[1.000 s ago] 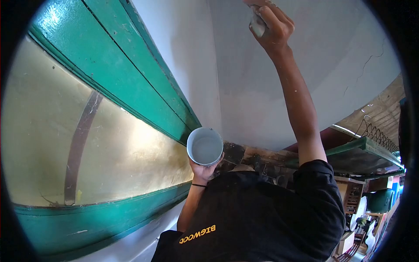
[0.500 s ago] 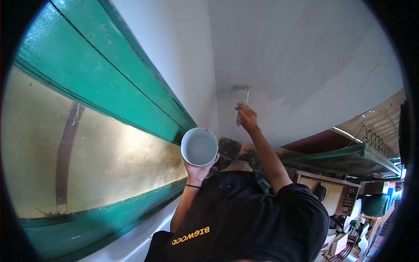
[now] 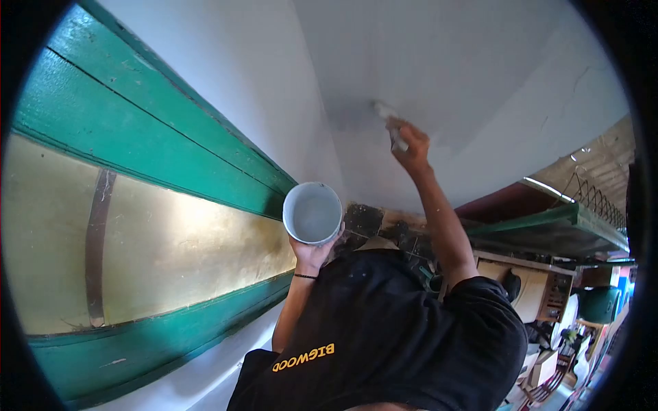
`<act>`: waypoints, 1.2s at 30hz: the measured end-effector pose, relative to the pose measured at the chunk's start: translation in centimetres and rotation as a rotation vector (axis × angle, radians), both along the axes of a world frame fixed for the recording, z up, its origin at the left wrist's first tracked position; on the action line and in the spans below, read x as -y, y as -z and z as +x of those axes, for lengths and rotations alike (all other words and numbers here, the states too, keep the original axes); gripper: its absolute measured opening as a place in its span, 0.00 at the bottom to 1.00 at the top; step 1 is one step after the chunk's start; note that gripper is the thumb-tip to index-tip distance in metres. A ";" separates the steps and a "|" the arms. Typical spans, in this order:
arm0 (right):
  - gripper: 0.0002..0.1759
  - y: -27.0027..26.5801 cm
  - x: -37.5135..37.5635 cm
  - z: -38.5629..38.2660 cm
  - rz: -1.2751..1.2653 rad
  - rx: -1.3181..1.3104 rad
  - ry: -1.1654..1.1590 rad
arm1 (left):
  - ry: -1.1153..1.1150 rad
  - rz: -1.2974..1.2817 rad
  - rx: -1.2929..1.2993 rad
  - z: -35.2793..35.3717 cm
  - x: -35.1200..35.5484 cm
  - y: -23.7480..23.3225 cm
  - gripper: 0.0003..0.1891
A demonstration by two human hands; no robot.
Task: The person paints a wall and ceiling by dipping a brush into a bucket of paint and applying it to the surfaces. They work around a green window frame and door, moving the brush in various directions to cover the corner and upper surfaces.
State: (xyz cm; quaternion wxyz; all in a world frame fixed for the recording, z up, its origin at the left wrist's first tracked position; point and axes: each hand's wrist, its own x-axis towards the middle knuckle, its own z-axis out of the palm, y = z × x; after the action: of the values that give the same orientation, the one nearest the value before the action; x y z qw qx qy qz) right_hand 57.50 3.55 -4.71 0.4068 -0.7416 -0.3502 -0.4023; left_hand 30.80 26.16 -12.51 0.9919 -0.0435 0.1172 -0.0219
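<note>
My left hand (image 3: 312,252) holds a round white tub (image 3: 313,214) from below and the side, with greyish-white paint inside. My right hand (image 3: 412,145) grips a paintbrush (image 3: 386,109) by its handle, the bristle end at the wall (image 3: 439,75). Around the brush the wall shows a darker grey, wet-looking area, and a paler area lies lower down. The brush is slightly blurred.
A green wooden frame (image 3: 157,123) with a yellowish panel (image 3: 178,240) runs along the left, close to the tub. Dark floor tiles (image 3: 363,220) show below. At the right are a green-edged ledge (image 3: 548,226), a wooden cabinet (image 3: 531,291) and a green container (image 3: 598,305).
My right hand has moved up and slightly right with the brush, which now tilts to the left. The tub sits slightly higher in view, and the whole view has shifted a little.
</note>
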 end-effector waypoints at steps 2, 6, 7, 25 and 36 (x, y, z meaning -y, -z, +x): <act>0.13 -5.6 0.2 -0.6 0.065 0.186 0.027 | 0.022 -0.013 0.030 0.3 0.3 -0.4 0.43; 0.15 -10.4 0.3 0.1 0.147 0.489 0.082 | 0.031 -0.046 -0.002 -0.2 0.8 -0.7 0.42; 0.15 -10.6 0.5 0.3 0.157 0.527 0.092 | 0.041 -0.038 -0.008 -0.5 0.7 -0.5 0.42; 0.18 17.8 2.4 -3.5 -0.130 -0.482 0.100 | 0.131 0.245 -0.021 -3.7 -0.7 1.4 0.39; 0.16 -15.9 6.6 -3.5 0.081 0.554 0.202 | 0.208 -0.021 0.088 -1.7 0.5 -0.1 0.40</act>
State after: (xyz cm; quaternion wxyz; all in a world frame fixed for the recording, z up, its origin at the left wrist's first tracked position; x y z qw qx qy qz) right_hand 53.96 -3.00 11.17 0.2829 -0.6179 -0.3561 -0.6414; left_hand 29.07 25.63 -12.44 0.9879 -0.0403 0.0775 -0.1279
